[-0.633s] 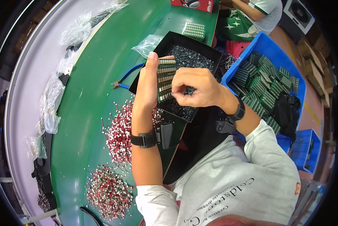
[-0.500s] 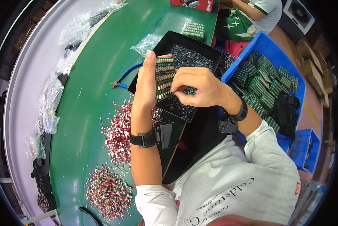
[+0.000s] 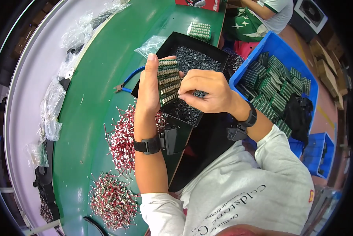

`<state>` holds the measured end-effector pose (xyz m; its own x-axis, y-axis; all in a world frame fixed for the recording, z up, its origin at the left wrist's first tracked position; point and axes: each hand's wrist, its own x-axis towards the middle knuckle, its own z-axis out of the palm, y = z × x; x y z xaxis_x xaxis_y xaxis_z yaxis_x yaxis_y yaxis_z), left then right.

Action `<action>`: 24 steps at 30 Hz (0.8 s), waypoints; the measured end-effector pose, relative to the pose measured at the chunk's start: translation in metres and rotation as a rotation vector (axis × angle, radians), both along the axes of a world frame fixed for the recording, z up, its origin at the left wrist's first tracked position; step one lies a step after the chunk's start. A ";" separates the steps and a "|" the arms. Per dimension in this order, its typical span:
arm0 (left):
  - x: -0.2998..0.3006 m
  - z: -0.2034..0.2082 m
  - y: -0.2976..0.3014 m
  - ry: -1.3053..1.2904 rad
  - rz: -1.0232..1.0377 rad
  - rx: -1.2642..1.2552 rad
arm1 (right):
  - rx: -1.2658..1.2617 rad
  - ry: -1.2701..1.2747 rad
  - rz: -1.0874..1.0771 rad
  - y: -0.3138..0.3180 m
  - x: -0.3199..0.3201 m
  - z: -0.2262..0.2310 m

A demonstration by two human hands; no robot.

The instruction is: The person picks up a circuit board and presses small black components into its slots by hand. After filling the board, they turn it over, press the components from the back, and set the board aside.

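My left hand (image 3: 149,88) holds a green circuit board panel (image 3: 167,80) upright over a black tray (image 3: 168,43) filled with small black parts (image 3: 192,57). My right hand (image 3: 206,92) is closed beside the panel's right edge, fingertips pinching small black parts against the board. Both wrists wear black bands.
Two heaps of red and white wired components (image 3: 123,135) (image 3: 111,200) lie on the green table (image 3: 94,78). Blue-handled cutters (image 3: 127,80) lie left of the tray. A blue bin (image 3: 278,84) of green boards stands right. Another board panel (image 3: 200,30) and a seated person (image 3: 263,15) are beyond. Clear bags (image 3: 52,106) line the left.
Both hands stay over the tray with the panel; my right fingers have shifted slightly along the board's edge.
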<state>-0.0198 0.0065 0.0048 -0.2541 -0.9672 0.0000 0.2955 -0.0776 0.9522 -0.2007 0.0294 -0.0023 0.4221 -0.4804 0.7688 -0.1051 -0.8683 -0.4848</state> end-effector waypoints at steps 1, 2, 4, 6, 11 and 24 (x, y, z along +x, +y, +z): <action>0.000 0.000 0.000 -0.005 0.001 -0.003 | 0.010 0.018 -0.013 0.000 -0.001 0.001; 0.000 -0.001 -0.001 -0.007 -0.001 -0.002 | 0.018 0.033 -0.028 0.000 -0.002 0.002; 0.000 -0.003 -0.001 -0.022 0.017 -0.023 | 0.000 0.069 -0.040 -0.003 -0.001 -0.005; -0.001 -0.002 -0.002 -0.013 0.022 -0.020 | -0.038 0.127 -0.080 -0.003 0.002 -0.006; -0.004 0.000 0.001 0.006 0.034 -0.017 | -0.141 0.098 -0.118 -0.005 0.012 -0.017; -0.004 0.004 0.001 0.010 0.046 0.017 | -0.072 0.201 -0.103 -0.007 -0.001 -0.011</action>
<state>-0.0234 0.0079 0.0092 -0.2095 -0.9777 -0.0142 0.3090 -0.0800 0.9477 -0.2020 0.0227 -0.0136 0.5216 -0.4756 0.7084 -0.2834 -0.8797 -0.3820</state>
